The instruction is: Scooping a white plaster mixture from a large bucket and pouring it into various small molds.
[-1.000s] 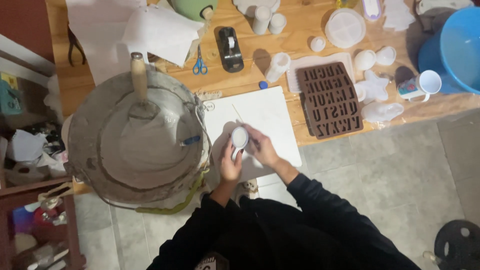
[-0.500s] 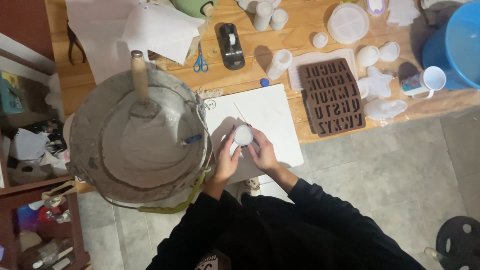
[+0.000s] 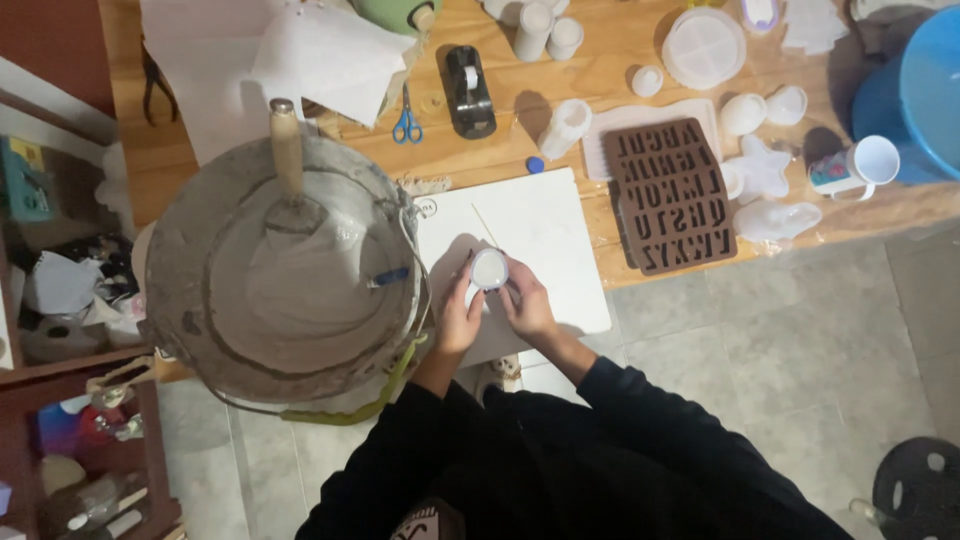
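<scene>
Both hands on one small round white cup (image 3: 489, 268), held over the white board (image 3: 545, 235) at the near edge of the wooden tabletop (image 3: 620, 45). Left hand (image 3: 458, 318) wraps the cup's left side, fingers (image 3: 466, 278) clamped on the wall. Right hand (image 3: 526, 305) takes the right side, fingers (image 3: 512, 288) likewise closed on the cup. Cup upright, open top facing the camera, contents pale and flat. Thin stick (image 3: 484, 225) lying on the board just behind the cup. Cannot tell whether cup touches the board or sits just above it.

Just left of the hands: large grey bucket (image 3: 285, 275), full of grey-white mix, wooden-handled trowel (image 3: 288, 165) standing in it. Small blue item (image 3: 390, 276) on the bucket's inner wall near the left hand.

Right of the board: brown letter mould (image 3: 672, 195), flat on the tabletop, resting partly on a white tray (image 3: 600, 130). Further right: pale star-shaped mould (image 3: 765, 168), white mug (image 3: 860, 165), blue tub (image 3: 915, 95) at the frame edge.

Back of the tabletop: blue-handled scissors (image 3: 405, 118), black tape dispenser (image 3: 468, 90), white sheets of paper (image 3: 280, 60), round clear lid (image 3: 705, 45), several small white cups (image 3: 540, 25). Pliers (image 3: 152, 85) at far left.

Dark sleeves on both arms. Grey tiled floor (image 3: 800, 350) below.
</scene>
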